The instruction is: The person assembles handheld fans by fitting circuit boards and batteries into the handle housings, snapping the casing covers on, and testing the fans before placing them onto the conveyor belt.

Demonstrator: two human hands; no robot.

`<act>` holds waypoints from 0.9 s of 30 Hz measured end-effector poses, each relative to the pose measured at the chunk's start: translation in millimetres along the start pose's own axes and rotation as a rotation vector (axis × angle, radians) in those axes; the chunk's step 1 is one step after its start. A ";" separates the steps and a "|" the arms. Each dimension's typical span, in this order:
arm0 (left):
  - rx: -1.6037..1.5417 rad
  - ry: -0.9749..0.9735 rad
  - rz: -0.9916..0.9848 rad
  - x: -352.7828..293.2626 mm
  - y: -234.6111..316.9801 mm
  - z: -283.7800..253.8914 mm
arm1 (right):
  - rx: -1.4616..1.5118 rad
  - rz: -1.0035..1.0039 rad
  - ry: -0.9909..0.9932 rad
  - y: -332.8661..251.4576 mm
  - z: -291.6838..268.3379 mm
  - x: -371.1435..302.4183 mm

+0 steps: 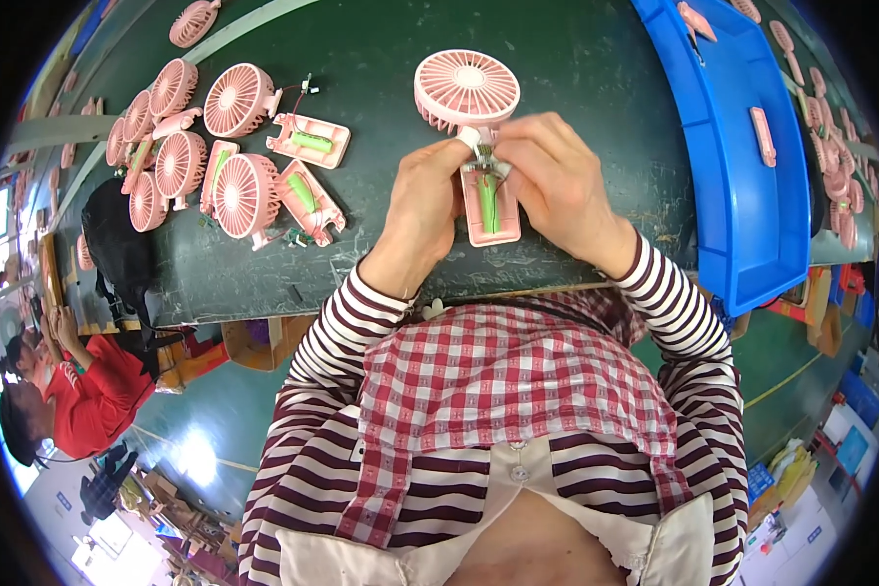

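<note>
A pink handheld fan [467, 88] lies in front of me on the dark green table, its round grille away from me. Its opened handle [477, 223] points toward me and shows a green battery [488, 200] with thin wires. My left hand [425, 200] is closed on the fan's neck from the left, the thumb near a small white piece [469, 137]. On the other side my right hand [557, 181] has its fingers pinched over the small circuit board [484, 154] at the top of the handle. What those fingertips hold is hidden and slightly blurred.
Several pink fans [239, 100] with opened handles lie to the left. A blue bin [742, 195] stands at the right, with pink handle covers [763, 137] in it. A black bag-like item [119, 234] hangs over the left table edge. Co-workers [78, 391] sit further left.
</note>
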State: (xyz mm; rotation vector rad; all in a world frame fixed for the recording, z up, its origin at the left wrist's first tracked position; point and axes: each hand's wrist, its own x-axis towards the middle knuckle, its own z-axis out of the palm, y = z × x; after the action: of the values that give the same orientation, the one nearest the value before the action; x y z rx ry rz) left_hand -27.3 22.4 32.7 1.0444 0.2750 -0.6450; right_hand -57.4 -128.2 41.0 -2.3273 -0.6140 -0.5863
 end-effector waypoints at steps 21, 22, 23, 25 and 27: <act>-0.157 -0.185 -0.120 -2.0 12.6 -0.3 | 0.188 0.075 -0.182 6.6 -20.0 15.3; -0.123 -0.192 -0.125 -2.2 13.0 -0.2 | 0.194 0.080 -0.182 6.6 -20.1 15.5; -0.126 -0.188 -0.122 -2.3 13.5 -0.3 | 0.199 0.084 -0.182 6.7 -20.2 15.5; -0.106 -0.217 -0.141 -3.1 14.4 -0.8 | 0.199 0.079 -0.187 6.7 -20.0 15.4; -0.111 -0.198 -0.135 -4.2 14.4 0.0 | 0.200 0.073 -0.191 6.5 -19.8 15.3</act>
State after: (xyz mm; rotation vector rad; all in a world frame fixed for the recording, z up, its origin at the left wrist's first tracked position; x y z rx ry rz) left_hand -21.8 28.8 45.1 0.8535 0.2074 -0.8400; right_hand -46.5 -142.0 59.8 -2.2198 -0.6409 -0.2578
